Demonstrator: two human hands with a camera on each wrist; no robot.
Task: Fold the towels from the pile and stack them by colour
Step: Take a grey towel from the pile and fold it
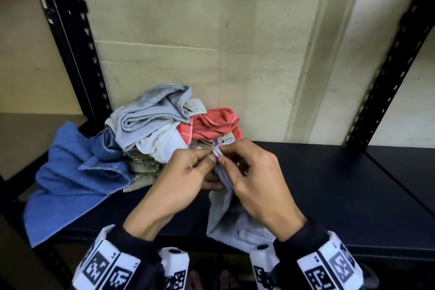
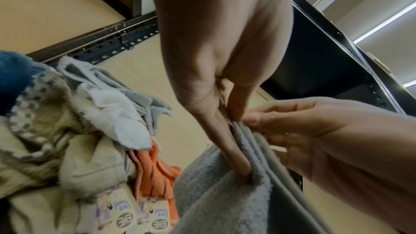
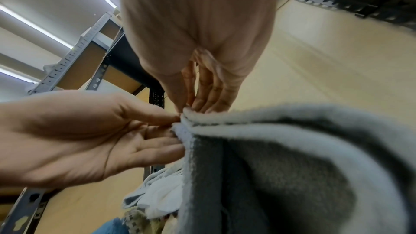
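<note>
A light grey towel [image 1: 221, 212] hangs down over the front edge of the black shelf [image 1: 329, 183], its two top corners brought together. My left hand [image 1: 207, 157] and right hand [image 1: 225, 160] both pinch those matched corners, fingertips almost touching. In the left wrist view the left hand [image 2: 234, 141] has fingers tucked into the grey towel [image 2: 225, 193], with the right hand [image 2: 254, 118] at the hem. In the right wrist view the right hand [image 3: 191, 108] pinches the towel [image 3: 292, 166] edge opposite the left hand [image 3: 175, 125]. The pile [image 1: 153, 134] lies just behind my hands.
The pile holds a blue towel [image 1: 66, 172] spilling left over the shelf edge, a grey one [image 1: 150, 110], a white one [image 1: 162, 143], a beige one [image 1: 143, 167] and a red one [image 1: 216, 125] with a paper label. Black uprights [image 1: 70, 42] flank the wooden back panel.
</note>
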